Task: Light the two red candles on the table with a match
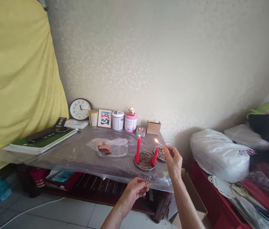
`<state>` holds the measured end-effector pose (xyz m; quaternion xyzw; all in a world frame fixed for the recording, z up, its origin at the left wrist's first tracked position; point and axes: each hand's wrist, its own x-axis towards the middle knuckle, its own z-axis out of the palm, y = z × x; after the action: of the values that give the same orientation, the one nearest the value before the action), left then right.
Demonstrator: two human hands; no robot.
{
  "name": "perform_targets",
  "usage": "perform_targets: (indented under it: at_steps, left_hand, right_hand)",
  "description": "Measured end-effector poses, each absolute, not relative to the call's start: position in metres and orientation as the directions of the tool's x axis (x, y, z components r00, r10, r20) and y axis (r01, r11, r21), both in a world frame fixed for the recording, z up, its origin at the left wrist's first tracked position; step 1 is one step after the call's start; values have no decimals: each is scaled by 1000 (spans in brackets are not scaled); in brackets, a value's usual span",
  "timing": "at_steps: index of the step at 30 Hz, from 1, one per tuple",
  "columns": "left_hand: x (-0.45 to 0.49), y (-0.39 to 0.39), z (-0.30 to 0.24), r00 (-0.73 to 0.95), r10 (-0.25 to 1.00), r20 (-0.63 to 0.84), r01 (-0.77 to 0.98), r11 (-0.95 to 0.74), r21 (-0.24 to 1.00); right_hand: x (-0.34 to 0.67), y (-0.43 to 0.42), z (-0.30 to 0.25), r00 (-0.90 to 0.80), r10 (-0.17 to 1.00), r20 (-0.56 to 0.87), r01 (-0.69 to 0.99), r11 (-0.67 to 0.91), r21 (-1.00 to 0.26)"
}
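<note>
My right hand (pixel 173 161) pinches a burning match (pixel 160 143); its flame is at the upper left, just above the shorter red candle (pixel 155 156). The taller red candle (pixel 138 150) stands upright with a small flame at its top. Both candles stand on a round metal plate (pixel 135 162) covered with small dark grains. Below the table edge, my left hand (pixel 134 192) is closed on a small brown matchbox (pixel 148 183), mostly hidden by the fingers. Behind my right hand, a second plate (pixel 156 149) holds many matchsticks.
A clear plastic bag (pixel 122 148) with a pile of small matchboxes (pixel 104 148) lies mid-table. Along the wall stand a clock (pixel 81 109), a framed panda picture (pixel 105 118), tins (pixel 118 120) and an open carton (pixel 153 127). White bags (pixel 220 154) sit at right.
</note>
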<state>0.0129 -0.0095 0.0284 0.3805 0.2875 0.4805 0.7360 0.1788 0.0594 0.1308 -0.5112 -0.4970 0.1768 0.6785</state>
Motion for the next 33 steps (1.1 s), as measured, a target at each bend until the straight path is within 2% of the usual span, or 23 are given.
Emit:
perform_targets:
  at_steps: [18,33]
  left_hand:
    - [12,-9,25,397,916,-60,-467,258,846]
    - [12,-8,24,399,913,-78,-463,274,843]
  right_hand:
    - [196,68,106,444,784,433,316,315,-895]
    - [195,67,104,417,789,450,320,336,-886]
